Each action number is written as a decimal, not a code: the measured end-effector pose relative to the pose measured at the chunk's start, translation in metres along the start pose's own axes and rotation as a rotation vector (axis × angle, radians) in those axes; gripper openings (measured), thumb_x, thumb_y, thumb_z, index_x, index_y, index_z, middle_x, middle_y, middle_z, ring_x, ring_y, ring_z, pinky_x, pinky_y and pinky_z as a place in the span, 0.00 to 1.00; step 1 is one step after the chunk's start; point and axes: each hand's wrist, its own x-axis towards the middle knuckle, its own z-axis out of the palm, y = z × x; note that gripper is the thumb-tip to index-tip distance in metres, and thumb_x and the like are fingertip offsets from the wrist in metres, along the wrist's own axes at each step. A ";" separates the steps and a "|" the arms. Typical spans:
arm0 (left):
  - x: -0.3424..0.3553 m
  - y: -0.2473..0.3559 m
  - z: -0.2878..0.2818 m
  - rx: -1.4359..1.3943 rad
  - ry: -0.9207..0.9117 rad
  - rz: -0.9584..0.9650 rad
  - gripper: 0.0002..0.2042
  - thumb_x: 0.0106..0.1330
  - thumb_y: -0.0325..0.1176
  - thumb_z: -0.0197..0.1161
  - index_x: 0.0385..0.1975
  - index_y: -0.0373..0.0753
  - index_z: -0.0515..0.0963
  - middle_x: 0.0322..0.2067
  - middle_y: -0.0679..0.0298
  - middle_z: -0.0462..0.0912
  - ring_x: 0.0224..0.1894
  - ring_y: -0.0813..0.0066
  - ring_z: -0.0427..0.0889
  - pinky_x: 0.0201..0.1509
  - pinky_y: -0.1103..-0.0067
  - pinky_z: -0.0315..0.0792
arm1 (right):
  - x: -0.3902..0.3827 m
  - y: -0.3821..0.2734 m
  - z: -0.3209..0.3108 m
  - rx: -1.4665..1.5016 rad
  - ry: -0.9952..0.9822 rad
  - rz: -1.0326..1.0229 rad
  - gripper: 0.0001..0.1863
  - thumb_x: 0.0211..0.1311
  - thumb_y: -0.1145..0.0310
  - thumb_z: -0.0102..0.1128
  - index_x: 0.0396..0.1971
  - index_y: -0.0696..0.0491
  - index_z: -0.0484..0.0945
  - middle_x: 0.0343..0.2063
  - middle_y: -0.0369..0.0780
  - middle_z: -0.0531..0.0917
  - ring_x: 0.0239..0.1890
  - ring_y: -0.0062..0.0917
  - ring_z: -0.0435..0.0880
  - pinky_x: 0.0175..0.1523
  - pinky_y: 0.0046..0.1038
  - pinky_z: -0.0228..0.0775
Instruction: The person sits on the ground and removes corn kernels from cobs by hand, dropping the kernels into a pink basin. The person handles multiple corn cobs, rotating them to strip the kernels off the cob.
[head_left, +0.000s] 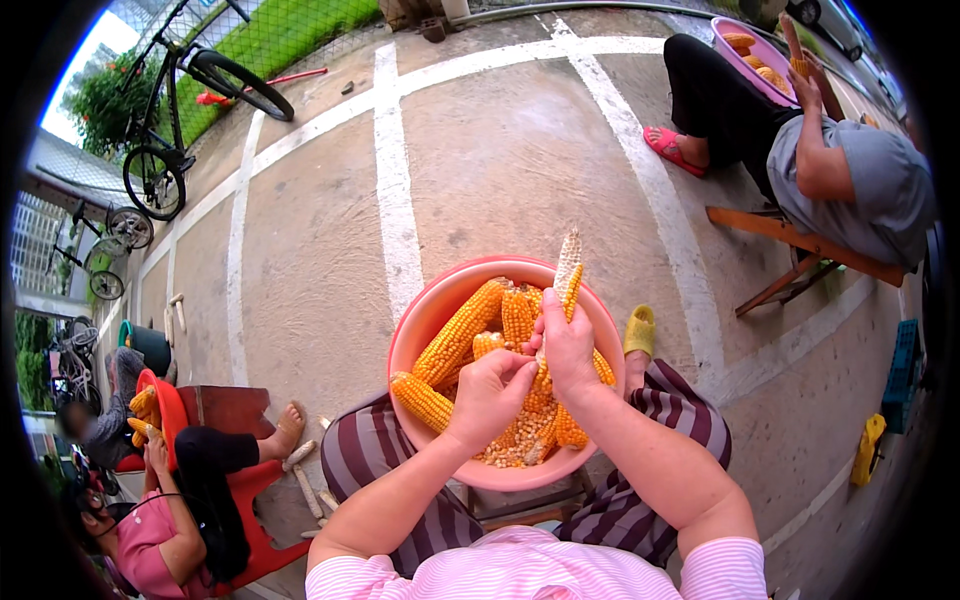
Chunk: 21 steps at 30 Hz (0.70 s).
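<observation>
My right hand (570,352) grips a partly stripped ear of corn (569,262), held upright above a pink basin (403,345). The upper part of this ear is pale bare cob on one side, with a strip of yellow kernels along the other. My left hand (492,392) is close beside it, its thumb and fingers drawn together in a pinch; what they hold, if anything, is hidden. Whole yellow ears (460,330) lie in the basin around my hands. Loose kernels (508,448) cover the bottom at the near side.
At the far right, a seated person holds an ear near a pink basin (722,30). Another at the lower left sits by a red basin (178,395) of corn. Bare cobs (306,488) lie on the floor by my left leg. A bicycle (175,90) stands against the fence.
</observation>
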 end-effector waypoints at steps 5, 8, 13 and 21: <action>-0.005 -0.007 -0.001 0.118 0.042 0.023 0.06 0.71 0.27 0.62 0.37 0.30 0.82 0.28 0.67 0.84 0.31 0.85 0.81 0.36 0.83 0.78 | -0.006 0.007 0.006 -0.012 -0.027 0.003 0.18 0.73 0.54 0.55 0.36 0.56 0.71 0.21 0.32 0.72 0.18 0.14 0.73 0.23 0.20 0.71; 0.000 -0.002 -0.010 -0.163 0.017 -0.106 0.07 0.70 0.28 0.63 0.36 0.30 0.81 0.29 0.64 0.84 0.33 0.81 0.84 0.37 0.81 0.79 | -0.004 -0.002 0.007 0.090 -0.080 0.046 0.19 0.73 0.52 0.54 0.37 0.56 0.72 0.21 0.32 0.72 0.19 0.14 0.73 0.24 0.20 0.72; 0.015 0.011 -0.037 -0.467 -0.176 -0.282 0.07 0.72 0.30 0.62 0.39 0.33 0.81 0.35 0.66 0.84 0.37 0.80 0.85 0.43 0.79 0.84 | -0.002 -0.016 0.008 0.225 -0.183 0.110 0.20 0.73 0.50 0.53 0.39 0.55 0.71 0.23 0.32 0.73 0.21 0.14 0.73 0.26 0.21 0.76; 0.016 0.009 -0.056 -0.443 -0.349 -0.320 0.11 0.65 0.27 0.69 0.46 0.34 0.80 0.47 0.63 0.82 0.46 0.76 0.84 0.49 0.76 0.85 | -0.004 -0.014 0.008 0.229 -0.200 0.113 0.21 0.73 0.50 0.54 0.39 0.56 0.71 0.23 0.32 0.73 0.21 0.14 0.74 0.27 0.22 0.77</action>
